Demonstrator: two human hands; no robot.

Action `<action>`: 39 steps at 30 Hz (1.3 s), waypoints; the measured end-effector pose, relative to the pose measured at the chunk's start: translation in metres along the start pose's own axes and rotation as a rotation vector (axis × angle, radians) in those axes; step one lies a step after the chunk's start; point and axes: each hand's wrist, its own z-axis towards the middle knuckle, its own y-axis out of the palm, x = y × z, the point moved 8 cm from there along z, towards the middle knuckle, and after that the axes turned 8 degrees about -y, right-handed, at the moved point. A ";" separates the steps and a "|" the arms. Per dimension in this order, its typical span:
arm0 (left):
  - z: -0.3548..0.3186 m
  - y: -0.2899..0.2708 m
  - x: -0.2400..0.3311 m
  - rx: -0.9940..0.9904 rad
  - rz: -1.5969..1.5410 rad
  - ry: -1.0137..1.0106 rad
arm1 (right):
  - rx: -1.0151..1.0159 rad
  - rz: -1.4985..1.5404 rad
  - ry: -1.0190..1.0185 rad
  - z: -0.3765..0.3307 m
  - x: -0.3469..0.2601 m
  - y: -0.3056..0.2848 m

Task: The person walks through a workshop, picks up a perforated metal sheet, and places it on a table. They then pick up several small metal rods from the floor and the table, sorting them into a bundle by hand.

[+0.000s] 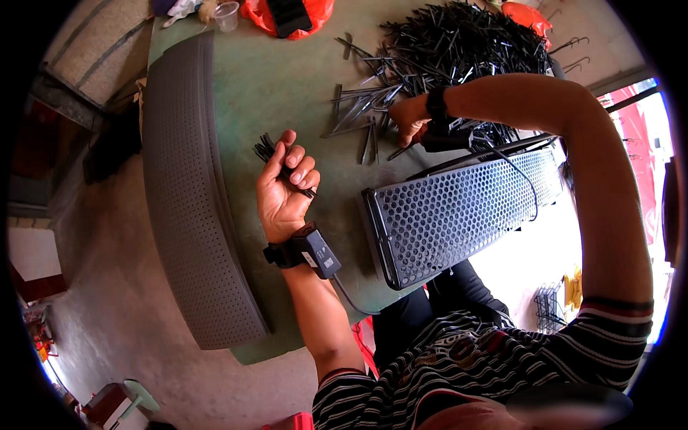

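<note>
My left hand (287, 188) is closed around a small bundle of thin black rods (264, 149), palm turned up over the green table. The rods stick out above the thumb side and below the little finger. At the edge of a large heap of black rods (466, 43), my right hand (411, 119) points down with its fingers pinched together. A single dark rod (399, 153) shows at its fingertips, pressed against the tabletop. Several loose rods (355, 107) lie scattered just left of that hand. Both wrists carry a strapped black box with a cable.
A long grey perforated panel (186, 186) lies along the table's left side. Close to my body, a black mesh panel (459, 218) rests at the table's near right edge. At the far side are a clear cup (226, 16) and a black phone (289, 17) on a red bag (322, 13).
</note>
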 end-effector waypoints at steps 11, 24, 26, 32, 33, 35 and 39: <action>0.003 -0.013 -0.004 0.027 -0.067 -0.036 | -0.166 0.036 -0.266 -0.010 0.003 -0.008; 0.001 -0.022 -0.003 0.109 -0.079 -0.020 | -0.274 0.536 0.402 0.015 0.061 0.033; 0.003 -0.024 -0.004 0.165 -0.072 -0.002 | -0.266 0.532 0.360 0.017 0.060 0.032; 0.005 -0.026 -0.001 0.091 -0.048 0.004 | 0.036 0.531 0.228 -0.002 0.026 -0.001; 0.005 -0.029 -0.001 0.144 -0.029 0.026 | 0.058 0.593 0.178 -0.002 0.025 -0.005; 0.002 -0.029 0.000 0.256 0.009 0.075 | 0.063 0.542 0.109 -0.015 -0.004 -0.026; 0.005 -0.018 -0.005 0.205 0.149 0.058 | 0.076 0.486 -0.075 -0.003 -0.055 -0.066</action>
